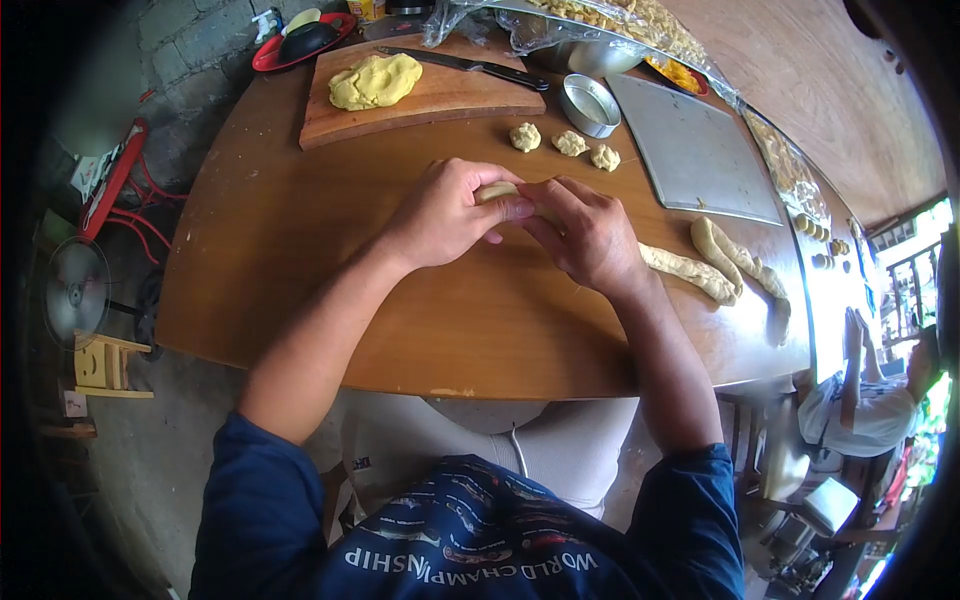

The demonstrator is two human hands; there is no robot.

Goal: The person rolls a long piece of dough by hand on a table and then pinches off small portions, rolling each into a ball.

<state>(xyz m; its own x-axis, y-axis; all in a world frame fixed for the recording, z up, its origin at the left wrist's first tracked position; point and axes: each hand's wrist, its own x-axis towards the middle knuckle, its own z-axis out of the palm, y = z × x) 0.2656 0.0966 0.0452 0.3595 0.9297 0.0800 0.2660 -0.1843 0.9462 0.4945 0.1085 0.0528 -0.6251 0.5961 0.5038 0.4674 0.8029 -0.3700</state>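
Note:
My left hand (448,212) and my right hand (588,228) meet above the wooden table. Pale dough (496,190) shows between their fingertips, pinched by both; part of it is hidden behind the fingers. A rope of dough (690,272) lies by my right wrist, and a bent strip of dough (738,258) is beside it. Beyond my hands sit three small dough lumps: a left one (525,137), a middle one (570,143) and a right one (605,157).
A cutting board (440,105) at the back bears a yellow dough mass (375,82) and a knife (480,68). Right of it stand a round metal tin (592,127) and a flat metal tray (690,145). A person (860,410) sits at the far right; a fan (78,290) stands left.

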